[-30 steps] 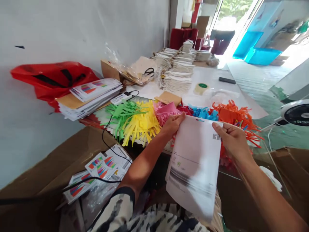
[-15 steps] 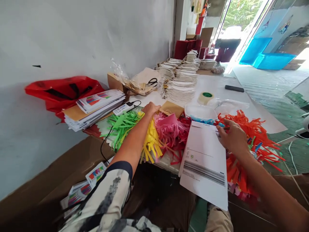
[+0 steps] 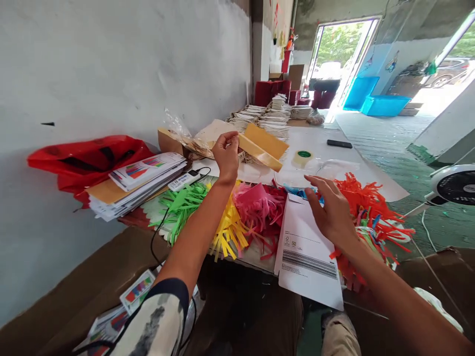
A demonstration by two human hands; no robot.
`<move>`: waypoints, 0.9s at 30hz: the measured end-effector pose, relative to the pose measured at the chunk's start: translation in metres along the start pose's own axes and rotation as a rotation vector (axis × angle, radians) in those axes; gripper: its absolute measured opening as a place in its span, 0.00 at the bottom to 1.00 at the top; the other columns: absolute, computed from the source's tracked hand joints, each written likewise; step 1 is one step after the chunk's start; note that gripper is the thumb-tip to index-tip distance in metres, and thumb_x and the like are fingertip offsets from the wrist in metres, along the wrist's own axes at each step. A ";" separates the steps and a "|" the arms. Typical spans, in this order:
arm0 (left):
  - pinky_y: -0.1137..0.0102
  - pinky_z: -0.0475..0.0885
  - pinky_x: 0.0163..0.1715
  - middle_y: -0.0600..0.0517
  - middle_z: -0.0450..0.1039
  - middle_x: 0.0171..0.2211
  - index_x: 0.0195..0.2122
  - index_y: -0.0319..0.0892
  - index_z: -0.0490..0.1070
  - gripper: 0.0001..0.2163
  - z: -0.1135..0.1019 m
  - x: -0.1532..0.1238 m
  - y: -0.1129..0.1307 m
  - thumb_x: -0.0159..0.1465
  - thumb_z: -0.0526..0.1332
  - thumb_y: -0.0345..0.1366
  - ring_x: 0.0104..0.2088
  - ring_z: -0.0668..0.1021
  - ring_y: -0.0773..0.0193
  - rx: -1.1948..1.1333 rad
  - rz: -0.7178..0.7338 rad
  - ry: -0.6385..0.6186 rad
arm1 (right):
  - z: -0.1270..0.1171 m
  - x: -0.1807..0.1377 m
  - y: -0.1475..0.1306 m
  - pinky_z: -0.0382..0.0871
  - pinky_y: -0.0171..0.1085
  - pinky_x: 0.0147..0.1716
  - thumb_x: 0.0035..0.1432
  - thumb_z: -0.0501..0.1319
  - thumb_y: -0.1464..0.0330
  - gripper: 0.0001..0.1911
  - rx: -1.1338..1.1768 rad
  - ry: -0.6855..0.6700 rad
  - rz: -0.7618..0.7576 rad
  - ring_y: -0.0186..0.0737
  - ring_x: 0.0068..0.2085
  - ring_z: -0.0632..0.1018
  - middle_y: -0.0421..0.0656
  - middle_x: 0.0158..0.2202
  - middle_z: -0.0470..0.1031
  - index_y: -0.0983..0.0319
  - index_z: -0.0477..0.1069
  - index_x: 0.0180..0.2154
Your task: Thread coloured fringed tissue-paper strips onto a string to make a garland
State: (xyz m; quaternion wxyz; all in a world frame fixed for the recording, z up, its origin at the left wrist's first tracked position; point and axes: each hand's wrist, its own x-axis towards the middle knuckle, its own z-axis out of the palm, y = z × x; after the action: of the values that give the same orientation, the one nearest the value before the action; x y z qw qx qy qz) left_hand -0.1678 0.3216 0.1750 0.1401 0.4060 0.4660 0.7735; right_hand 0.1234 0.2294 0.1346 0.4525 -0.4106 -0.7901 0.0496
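Note:
Between fingers and thumb, my left hand [image 3: 227, 154] pinches one end of a folded tan paper piece [image 3: 265, 146], lifted above the table. My right hand [image 3: 328, 205], fingers apart and holding nothing, hovers over the top of a white printed envelope [image 3: 308, 252] that overhangs the table's front edge. Bundles of green [image 3: 185, 205], yellow [image 3: 230, 230] and pink paper fringe [image 3: 258, 202] lie left of the envelope. Orange fringe [image 3: 358, 195] lies to its right. A tray with blue pieces [image 3: 295, 190] is partly hidden behind my right hand.
Printed envelopes [image 3: 137, 185] are piled by a red bag [image 3: 89, 158] at the left wall. Stacks of white paper [image 3: 272, 116] stand farther back. A tape roll [image 3: 303, 157] and a black phone [image 3: 339, 144] lie on the table. A white fan [image 3: 456, 185] stands at right.
My left hand has raised the tan paper from the table. My right hand has opened and moved away from the tray's edge. The view has shifted to the right.

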 end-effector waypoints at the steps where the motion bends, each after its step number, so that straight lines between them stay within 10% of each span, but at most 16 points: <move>1: 0.69 0.81 0.36 0.49 0.79 0.42 0.41 0.44 0.79 0.11 0.000 -0.013 0.014 0.64 0.71 0.44 0.41 0.82 0.62 -0.110 0.044 -0.013 | 0.001 0.003 -0.007 0.73 0.58 0.59 0.74 0.56 0.57 0.22 0.022 0.003 0.007 0.55 0.61 0.77 0.52 0.62 0.75 0.55 0.70 0.64; 10: 0.71 0.83 0.37 0.51 0.79 0.44 0.42 0.46 0.78 0.12 -0.018 -0.103 0.069 0.63 0.70 0.46 0.43 0.82 0.63 -0.269 -0.145 -0.069 | -0.009 -0.014 -0.051 0.73 0.57 0.59 0.65 0.65 0.64 0.25 -0.043 0.153 -0.099 0.54 0.58 0.77 0.50 0.58 0.78 0.54 0.71 0.63; 27: 0.66 0.84 0.46 0.51 0.82 0.40 0.44 0.44 0.82 0.16 0.034 -0.173 0.088 0.63 0.71 0.50 0.41 0.84 0.64 -0.422 -0.237 -0.511 | -0.081 -0.081 -0.007 0.73 0.42 0.48 0.67 0.65 0.59 0.12 0.114 0.452 0.287 0.44 0.45 0.81 0.42 0.42 0.84 0.58 0.84 0.43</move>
State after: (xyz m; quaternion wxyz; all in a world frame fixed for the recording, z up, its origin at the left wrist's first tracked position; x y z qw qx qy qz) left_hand -0.0190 0.1927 0.1707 0.4218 0.4917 0.2897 0.7046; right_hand 0.2007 0.1444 0.1303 0.6278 -0.4929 -0.5989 0.0646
